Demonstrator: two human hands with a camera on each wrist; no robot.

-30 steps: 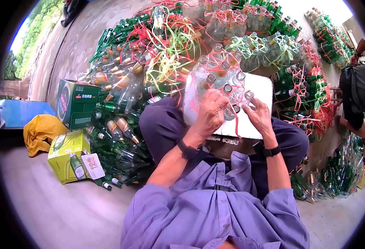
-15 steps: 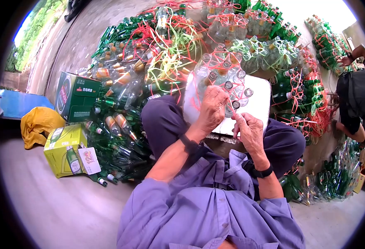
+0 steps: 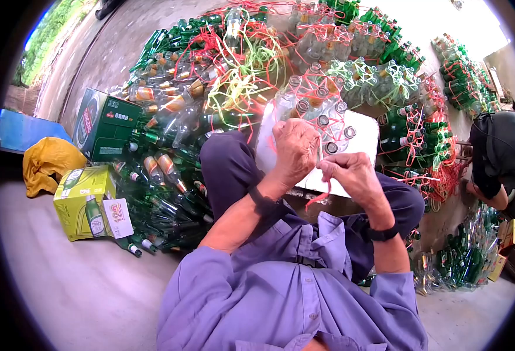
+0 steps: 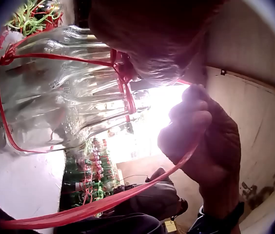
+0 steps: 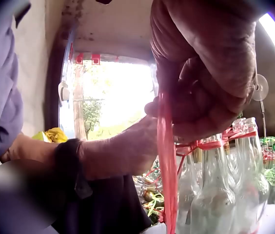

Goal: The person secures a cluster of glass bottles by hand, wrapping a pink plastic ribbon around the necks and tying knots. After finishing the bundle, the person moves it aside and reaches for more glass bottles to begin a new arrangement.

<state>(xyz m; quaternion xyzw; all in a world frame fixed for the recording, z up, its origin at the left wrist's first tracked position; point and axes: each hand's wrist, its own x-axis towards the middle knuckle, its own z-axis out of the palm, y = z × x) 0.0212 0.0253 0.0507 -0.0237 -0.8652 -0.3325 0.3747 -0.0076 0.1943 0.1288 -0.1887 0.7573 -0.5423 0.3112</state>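
Observation:
Clear glass bottles (image 3: 323, 120) stand bundled on a white board (image 3: 360, 131) between the person's knees. Red plastic strip (image 4: 62, 56) loops around their necks and bodies. At the bundle's near left side is the left hand (image 3: 297, 151), its fingers curled on the strip close beside the necks. The right hand (image 3: 356, 176) pinches the same red strip between thumb and fingers, just to the right of the left hand. A short stretch spans the two hands. The strip's loose tail (image 5: 166, 170) hangs down from the right hand.
Loose bottles (image 3: 170, 202) lie heaped at left, beside a green carton (image 3: 106, 126) and a yellow-green carton (image 3: 85, 202). Tangled yellow-green and red strips (image 3: 243, 82) lie ahead. Tied bottle bundles (image 3: 395, 85) stand beyond and at right. Another person (image 3: 503, 152) bends at far right.
The right hand has left the right-hand bottle necks and come in beside the left hand, then down slightly, drawing the strip's tail with it. The left hand stays by the near necks.

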